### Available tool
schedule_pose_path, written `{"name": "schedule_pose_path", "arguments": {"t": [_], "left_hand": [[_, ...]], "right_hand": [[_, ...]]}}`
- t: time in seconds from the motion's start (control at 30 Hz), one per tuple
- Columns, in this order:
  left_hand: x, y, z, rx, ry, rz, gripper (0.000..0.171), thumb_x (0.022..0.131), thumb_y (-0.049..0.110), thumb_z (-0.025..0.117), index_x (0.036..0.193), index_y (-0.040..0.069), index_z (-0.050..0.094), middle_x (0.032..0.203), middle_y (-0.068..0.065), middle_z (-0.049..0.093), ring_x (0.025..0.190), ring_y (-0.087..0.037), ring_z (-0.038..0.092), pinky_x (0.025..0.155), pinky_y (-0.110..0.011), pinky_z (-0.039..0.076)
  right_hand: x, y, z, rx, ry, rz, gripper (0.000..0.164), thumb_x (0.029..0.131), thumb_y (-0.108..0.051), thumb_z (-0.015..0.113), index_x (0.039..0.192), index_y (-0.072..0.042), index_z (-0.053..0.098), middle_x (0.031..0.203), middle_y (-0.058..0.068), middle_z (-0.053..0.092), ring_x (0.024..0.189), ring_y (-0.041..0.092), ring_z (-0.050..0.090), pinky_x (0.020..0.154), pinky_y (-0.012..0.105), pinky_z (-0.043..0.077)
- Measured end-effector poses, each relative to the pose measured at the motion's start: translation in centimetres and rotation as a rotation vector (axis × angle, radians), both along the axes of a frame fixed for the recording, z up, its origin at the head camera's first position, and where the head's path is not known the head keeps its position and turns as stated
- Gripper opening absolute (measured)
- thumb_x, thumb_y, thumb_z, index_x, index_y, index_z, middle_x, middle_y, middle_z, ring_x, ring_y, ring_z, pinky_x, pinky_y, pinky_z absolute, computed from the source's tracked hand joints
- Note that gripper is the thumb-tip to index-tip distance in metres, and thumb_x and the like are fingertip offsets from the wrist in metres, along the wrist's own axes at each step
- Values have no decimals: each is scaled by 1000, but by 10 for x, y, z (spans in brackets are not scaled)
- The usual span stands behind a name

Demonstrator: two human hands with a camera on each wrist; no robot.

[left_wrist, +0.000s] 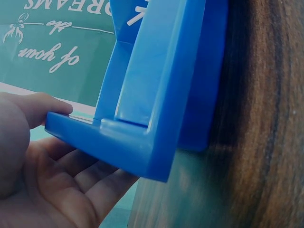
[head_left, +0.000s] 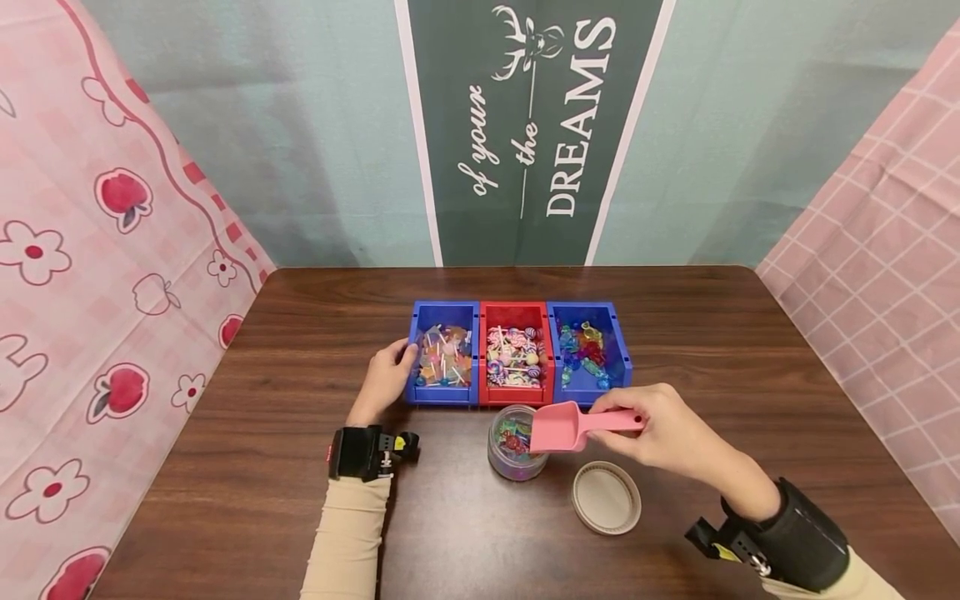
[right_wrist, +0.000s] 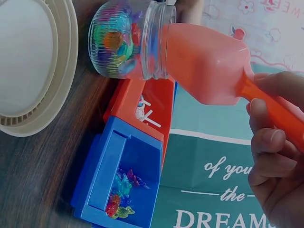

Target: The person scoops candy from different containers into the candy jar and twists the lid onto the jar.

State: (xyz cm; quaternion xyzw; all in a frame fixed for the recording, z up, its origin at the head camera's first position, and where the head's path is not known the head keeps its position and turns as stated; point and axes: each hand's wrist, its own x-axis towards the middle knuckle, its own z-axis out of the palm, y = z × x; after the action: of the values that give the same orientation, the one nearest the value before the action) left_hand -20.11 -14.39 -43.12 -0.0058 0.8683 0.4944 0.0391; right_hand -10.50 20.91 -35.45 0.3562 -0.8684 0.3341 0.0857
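At the rim of the clear jar (head_left: 513,457), the right hand (head_left: 667,429) grips the pink scoop (head_left: 557,427) by its handle; the left hand (head_left: 387,377) pinches the left blue bin (head_left: 442,396). Low, slow tilting should limit spills.

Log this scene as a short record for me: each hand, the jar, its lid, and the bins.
left hand: grips the left blue bin at its side
right hand: holds the pink scoop at the mouth of the jar
jar: open, colorful candy-like pieces inside
lid: off, on the table
bins: left blue bin and red bin hold lollipop-like pieces; right blue bin, similar pieces to the jar's
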Motion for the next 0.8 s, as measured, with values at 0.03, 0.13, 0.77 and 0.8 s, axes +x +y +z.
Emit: {"name": "schedule_pose_path", "arguments": {"t": [0.03,0.13,0.77,0.8], "left_hand": [[0,0,0,-1,0,-2,47,101,25,40,135,-6,45,127,-28,56,105,-33,54,101,-52,43],[1,0,0,2,1,-3,47,101,25,40,135,-6,45,127,-27,56,105,-33,54,101,-53,43],[0,0,-1,-1,14,-6,46,101,24,40,135,-6,45,128,-28,55,107,-33,54,101,-53,43],[0,-1,-1,0,12,-6,46,101,24,40,135,-6,45,128,-28,55,107,-33,54,101,-53,43]], "right_hand": [[0,0,0,-1,0,2,25,63,-7,83,82,-14,69,68,-5,66,55,0,49,42,19,47],[1,0,1,-1,9,11,25,64,-7,82,83,-15,68,67,-6,64,55,0,48,42,18,46],[6,11,-4,170,-39,39,14,74,-8,74,86,-13,68,71,-8,62,57,-1,43,44,15,40],[6,11,-5,174,-39,41,13,75,-8,74,86,-13,68,72,-8,63,57,-1,43,45,15,40]]}}
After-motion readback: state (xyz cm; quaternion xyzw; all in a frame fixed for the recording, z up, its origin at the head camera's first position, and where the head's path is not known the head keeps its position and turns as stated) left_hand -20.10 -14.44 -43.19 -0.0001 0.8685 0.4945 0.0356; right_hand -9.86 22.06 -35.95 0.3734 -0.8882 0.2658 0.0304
